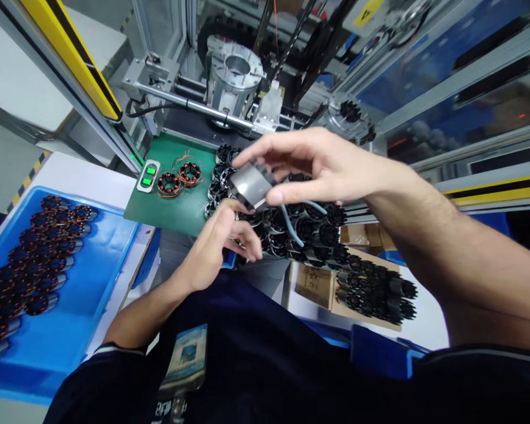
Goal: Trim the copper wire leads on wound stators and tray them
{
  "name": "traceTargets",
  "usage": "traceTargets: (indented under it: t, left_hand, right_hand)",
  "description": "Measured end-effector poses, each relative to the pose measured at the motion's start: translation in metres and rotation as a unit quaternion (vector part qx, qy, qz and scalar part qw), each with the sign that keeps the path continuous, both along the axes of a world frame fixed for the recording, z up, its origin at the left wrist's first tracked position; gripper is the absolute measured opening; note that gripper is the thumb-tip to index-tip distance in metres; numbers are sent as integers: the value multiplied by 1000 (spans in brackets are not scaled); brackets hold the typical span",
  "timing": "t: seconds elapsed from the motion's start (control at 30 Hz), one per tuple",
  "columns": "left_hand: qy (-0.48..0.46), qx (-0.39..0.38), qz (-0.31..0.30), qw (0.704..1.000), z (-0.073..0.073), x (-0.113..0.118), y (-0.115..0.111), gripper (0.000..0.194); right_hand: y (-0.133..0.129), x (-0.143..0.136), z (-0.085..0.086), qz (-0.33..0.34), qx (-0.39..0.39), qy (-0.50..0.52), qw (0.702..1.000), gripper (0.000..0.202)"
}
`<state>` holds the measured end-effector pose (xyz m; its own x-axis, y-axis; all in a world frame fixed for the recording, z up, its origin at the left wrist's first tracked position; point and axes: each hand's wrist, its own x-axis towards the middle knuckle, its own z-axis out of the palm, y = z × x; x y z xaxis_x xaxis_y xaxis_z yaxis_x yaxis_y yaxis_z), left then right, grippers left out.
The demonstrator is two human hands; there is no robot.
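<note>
My right hand (318, 168) grips a grey metal stator core (251, 187) between thumb and fingers, tilted above the green work surface (176, 206). My left hand (221, 241) is just below and to the left of it, fingers loosely bent and apart. Its fingertips come close to the core's lower edge; whether they touch it I cannot tell. Under both hands stand many black-and-silver cores (280, 229) in rows. A light blue cord (291, 225) lies across them. Two copper-wound stators (179, 178) with loose wire ends rest on the green surface.
On the left, a blue tray (88, 318) holds rows of wound stators (39, 259). Behind are a machine's ring-shaped metal fixture (237, 68) and a steel rod (189, 106). Green-lit buttons (148, 175) sit by the yellow-edged post (77, 59). More cores (375, 288) stand on cardboard at right.
</note>
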<state>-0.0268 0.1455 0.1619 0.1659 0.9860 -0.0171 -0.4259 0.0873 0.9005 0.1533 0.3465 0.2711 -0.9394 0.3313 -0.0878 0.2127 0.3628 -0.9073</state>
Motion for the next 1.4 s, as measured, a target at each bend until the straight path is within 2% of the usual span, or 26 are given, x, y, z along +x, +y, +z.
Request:
traceTargets:
  t: [0.03, 0.07, 0.1, 0.17, 0.23, 0.3, 0.37, 0.43, 0.53, 0.63, 0.87, 1.0, 1.17, 1.4]
  left_hand:
    - [94, 55, 97, 989, -14, -8, -1, 55]
    - [191, 112, 200, 954, -31, -18, -2, 47]
    - [271, 139, 282, 910, -50, -30, -2, 45]
    - [342, 131, 434, 823, -91, -56, 1, 43]
    - [356, 90, 501, 784, -128, -81, 8, 36]
    - [373, 63, 533, 756, -156, -97, 13, 31]
    - [402, 53, 536, 740, -175, -103, 16, 26]
    - [437, 53, 522, 730, -186, -103, 16, 23]
    - [480, 63, 516, 707, -198, -100, 15, 21]
    - [506, 90, 527, 677, -204, -101, 16, 19]
    - [531, 149, 524, 649, -200, -100, 18, 9]
    - [538, 167, 523, 639, -195, -100, 18, 7]
    - [543, 186, 518, 634, -190, -100, 19, 7]
    - [544, 189, 515, 634, -191, -100, 20, 10]
  right_hand:
    - [14, -4, 6, -26, 42, 5, 999, 66]
    - [32, -10, 12, -59, 84, 10, 995, 68]
    - [51, -17, 18, -97, 127, 17, 987, 70]
    - [92, -34, 26, -173, 222, 22, 959, 74]
    - [131, -55, 28, -230, 317, 2, 920, 76]
    - [162, -76, 22, -253, 379, -53, 889, 75]
    - [184, -94, 10, -240, 409, -127, 871, 77]
    - [199, -105, -5, -206, 429, -191, 858, 81]
    - [219, -108, -20, -174, 448, -224, 848, 87]
    - [239, -102, -24, -157, 444, -206, 858, 85]
    - [279, -108, -29, -112, 466, -216, 851, 79]
    - [287, -110, -30, -82, 452, -206, 864, 82]
    - [289, -108, -26, -75, 432, -203, 875, 80]
    - [300, -114, -19, -30, 422, -205, 883, 77]
